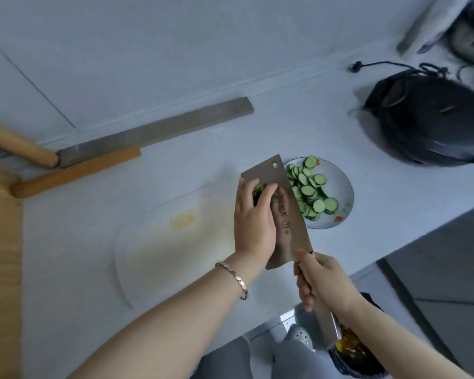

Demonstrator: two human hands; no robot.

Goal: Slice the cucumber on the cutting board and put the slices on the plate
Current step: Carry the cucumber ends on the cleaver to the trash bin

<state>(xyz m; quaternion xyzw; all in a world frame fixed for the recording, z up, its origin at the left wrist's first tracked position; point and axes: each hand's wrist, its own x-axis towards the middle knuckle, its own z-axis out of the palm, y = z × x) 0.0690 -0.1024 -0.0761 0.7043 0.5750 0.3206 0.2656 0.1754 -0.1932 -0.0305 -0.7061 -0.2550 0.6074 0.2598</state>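
Note:
My right hand (322, 281) grips the handle of a broad cleaver (278, 209), whose flat blade is held tilted beside the plate (342, 187). My left hand (253, 214) presses a bunch of green cucumber slices (257, 191) against the flat of the blade. The round pale plate holds several more cucumber slices (309, 190), lying in overlapping rows. The white cutting board (170, 242) lies on the counter to the left of the blade, with a yellowish stain on it; no cucumber shows on it.
A long metal blade (159, 131) with a wooden handle and a wooden stick (74, 170) lie at the back left. A black bag (427, 116) sits at the back right. The counter edge runs close behind my right hand, with a bin (350, 348) below on the floor.

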